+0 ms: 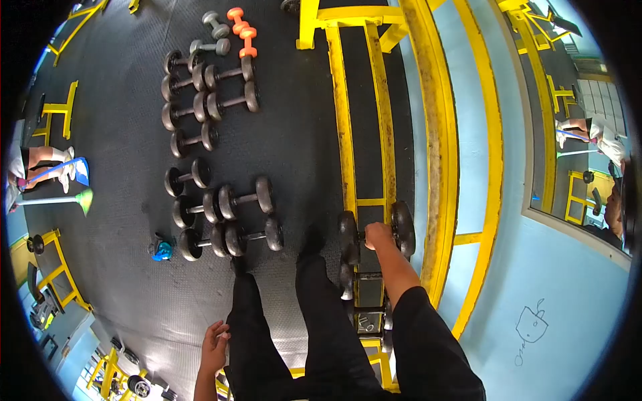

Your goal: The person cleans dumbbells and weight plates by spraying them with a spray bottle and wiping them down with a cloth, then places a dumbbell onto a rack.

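My right hand (pixel 378 236) is closed around the handle of a black dumbbell (pixel 403 228), which lies across the rails of a yellow rack (pixel 386 127). More black dumbbells rest on the same rack just nearer to me, partly hidden by my right arm. My left hand (pixel 215 342) hangs beside my left leg, fingers loosely bent and apart, with nothing in it. On the floor ahead and to the left lie several black dumbbells (pixel 273 232) in uneven rows.
Grey dumbbells (pixel 215 25) and orange dumbbells (pixel 248 41) lie farther off on the black mat floor (pixel 120 220). A small blue item (pixel 161 250) sits by the nearest row. At far left, a person holds a broom (pixel 84 200) and a blue dustpan (pixel 81 172). A mirror (pixel 575 134) hangs on the right wall.
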A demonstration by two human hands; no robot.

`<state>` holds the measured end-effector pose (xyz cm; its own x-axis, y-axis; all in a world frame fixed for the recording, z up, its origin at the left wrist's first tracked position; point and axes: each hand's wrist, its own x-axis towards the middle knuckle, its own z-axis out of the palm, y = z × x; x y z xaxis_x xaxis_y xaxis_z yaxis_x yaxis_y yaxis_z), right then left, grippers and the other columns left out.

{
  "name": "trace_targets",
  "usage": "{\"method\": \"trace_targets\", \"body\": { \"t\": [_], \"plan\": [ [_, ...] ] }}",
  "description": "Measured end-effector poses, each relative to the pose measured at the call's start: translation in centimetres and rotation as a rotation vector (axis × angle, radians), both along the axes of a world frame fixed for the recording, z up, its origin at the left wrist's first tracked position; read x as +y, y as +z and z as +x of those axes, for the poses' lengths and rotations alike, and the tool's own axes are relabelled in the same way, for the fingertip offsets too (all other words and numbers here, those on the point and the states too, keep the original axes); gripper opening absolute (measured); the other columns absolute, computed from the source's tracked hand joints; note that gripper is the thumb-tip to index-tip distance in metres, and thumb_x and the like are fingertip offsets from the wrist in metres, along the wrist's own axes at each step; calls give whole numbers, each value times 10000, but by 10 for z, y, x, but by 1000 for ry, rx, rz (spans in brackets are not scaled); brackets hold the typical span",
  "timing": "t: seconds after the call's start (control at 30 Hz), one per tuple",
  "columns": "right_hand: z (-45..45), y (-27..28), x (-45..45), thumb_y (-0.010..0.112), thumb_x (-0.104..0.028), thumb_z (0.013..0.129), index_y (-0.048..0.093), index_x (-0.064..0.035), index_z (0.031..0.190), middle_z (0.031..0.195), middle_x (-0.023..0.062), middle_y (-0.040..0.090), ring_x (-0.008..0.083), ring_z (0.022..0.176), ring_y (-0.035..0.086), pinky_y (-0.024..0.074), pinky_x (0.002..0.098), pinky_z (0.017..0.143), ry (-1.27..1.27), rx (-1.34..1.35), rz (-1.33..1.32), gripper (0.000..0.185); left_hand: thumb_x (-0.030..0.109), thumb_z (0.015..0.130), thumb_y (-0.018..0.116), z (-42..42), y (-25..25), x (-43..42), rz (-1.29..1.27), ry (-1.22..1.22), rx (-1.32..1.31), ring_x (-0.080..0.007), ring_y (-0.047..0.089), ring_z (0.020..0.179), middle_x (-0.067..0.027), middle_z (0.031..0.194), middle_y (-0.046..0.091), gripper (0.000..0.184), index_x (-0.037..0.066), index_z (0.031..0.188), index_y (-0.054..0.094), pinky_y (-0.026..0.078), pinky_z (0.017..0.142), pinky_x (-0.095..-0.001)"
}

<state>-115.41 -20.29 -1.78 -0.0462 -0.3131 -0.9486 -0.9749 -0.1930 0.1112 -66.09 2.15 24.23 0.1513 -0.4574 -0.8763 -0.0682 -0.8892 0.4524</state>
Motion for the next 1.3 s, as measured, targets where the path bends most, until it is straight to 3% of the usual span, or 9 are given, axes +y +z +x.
{"method": "trace_targets", "body": {
  "t": [0.3,0.43,0.57,0.63,0.67,0.8,0.9,1.03,1.3],
  "plan": [
    [3,-15,-1,695,-188,885,744,-20,999,1054,179,731,344,1001,704,565,464,862,-131,28,71,209,73,994,552,-23,8,3,70,-38,-61,-227,590,1166,-192,1312,582,449,12,1419,424,471,1004,-342],
    [4,-26,10,710,-134,864,754,-57,978,1023,160,731,342,992,690,500,483,970,-111,-61,-104,145,88,1001,547,-17,-2,14,89,-40,-33,-240,586,1183,-199,1323,576,467,30,1443,411,470,1026,-369],
    [6,-33,9,724,-142,861,743,-63,1032,1060,144,727,337,1030,672,440,476,1048,-150,20,59,189,113,1013,553,-23,2,1,167,-54,-58,-244,591,1184,-207,1345,571,464,39,1447,408,467,1030,-364],
    [9,-28,13,710,-160,881,759,-71,999,1097,152,724,344,1075,662,392,475,1122,-195,-8,-91,156,120,1017,552,-21,-2,-3,142,-89,-28,-236,594,1174,-202,1342,575,458,43,1446,408,465,1030,-358],
    [9,-28,9,705,-179,892,714,-66,1124,1197,161,681,339,1153,616,368,452,1141,-185,18,30,258,134,1021,553,-20,-4,-5,133,-89,-10,-227,596,1165,-190,1336,580,457,48,1446,410,460,1034,-351],
    [15,5,8,680,-150,903,511,-49,1383,1448,133,498,307,1371,425,288,437,1198,-221,-31,-54,518,147,1030,547,-15,-5,-19,177,-139,-15,-210,579,1165,-159,1332,576,441,45,1439,418,451,1039,-340],
    [22,31,36,646,-97,892,491,-54,1419,1441,154,490,307,1387,406,319,430,1186,-422,-149,-410,552,140,1026,553,13,-19,-11,81,-120,36,-193,572,1151,-148,1335,573,442,50,1438,422,454,1029,-333],
    [67,74,91,623,-95,888,569,-52,1289,1350,165,549,363,1256,515,420,459,1069,-617,-346,-743,407,128,1019,560,67,-43,-8,50,-163,61,-186,570,1144,-147,1332,575,440,56,1434,430,453,1026,-330],
    [265,147,233,675,-147,845,663,-27,1151,1182,194,656,371,1153,601,468,434,1026,-885,-480,-792,329,102,1006,570,215,-97,-22,-156,-356,73,-170,612,1018,-138,1241,641,410,45,1400,471,488,952,-314]
  ]
}}
